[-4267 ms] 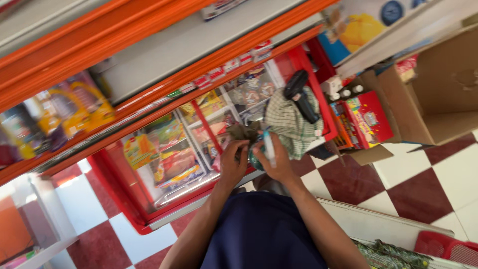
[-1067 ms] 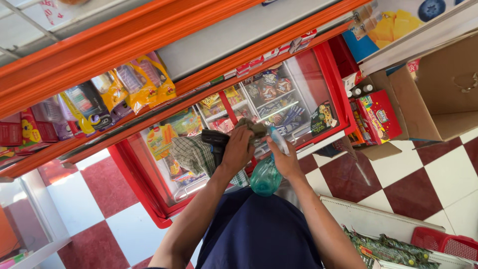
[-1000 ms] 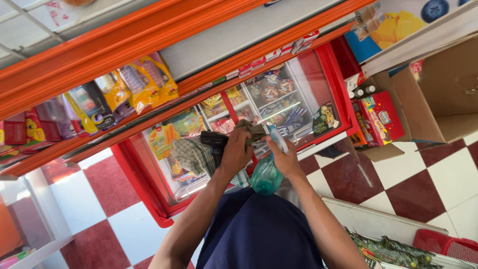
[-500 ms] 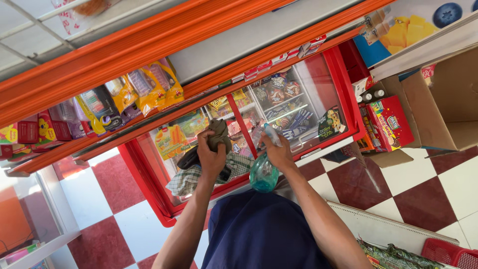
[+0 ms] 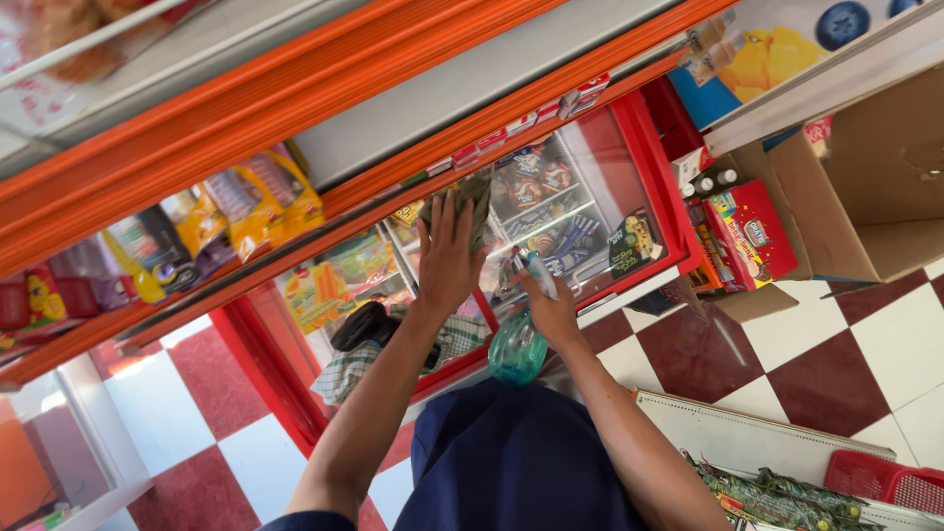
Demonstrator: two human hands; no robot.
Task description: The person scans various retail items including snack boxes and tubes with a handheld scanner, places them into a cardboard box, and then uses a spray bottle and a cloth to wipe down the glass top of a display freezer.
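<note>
- Fingers of the left hand (image 5: pixel 447 258) spread flat and wide, pressing a greenish cloth (image 5: pixel 474 200) against the glass lid of a red-framed chest freezer (image 5: pixel 644 162); the cloth bunches under the fingertips near the freezer's upper edge.
- Right hand (image 5: pixel 553 313) curls closed around the neck of a teal plastic spray bottle (image 5: pixel 518 344), its white nozzle pointing at the glass, its rounded body hanging below the wrist.
- Both bare forearms reach up from a dark blue garment (image 5: pixel 511 462) at the bottom of the view.
- Checked cloth (image 5: pixel 349 369) lies draped over the freezer's lower rim, left of the left forearm, with a dark object (image 5: pixel 362 324) resting on it; what it is cannot be told.
- Packaged frozen goods show through the glass under and around both hands.
- Orange shelf rails (image 5: pixel 295 88) run diagonally above the freezer, with yellow snack packets (image 5: pixel 261 202) hanging beneath.
- Open cardboard box (image 5: pixel 865 197) stands on the red-and-white checked floor (image 5: pixel 846 364) to the right, a red printed carton (image 5: pixel 752 236) just beside it.
- Red plastic basket (image 5: pixel 885 482) sits at the lower right corner, next to bundled green leaves (image 5: pixel 777 492).
</note>
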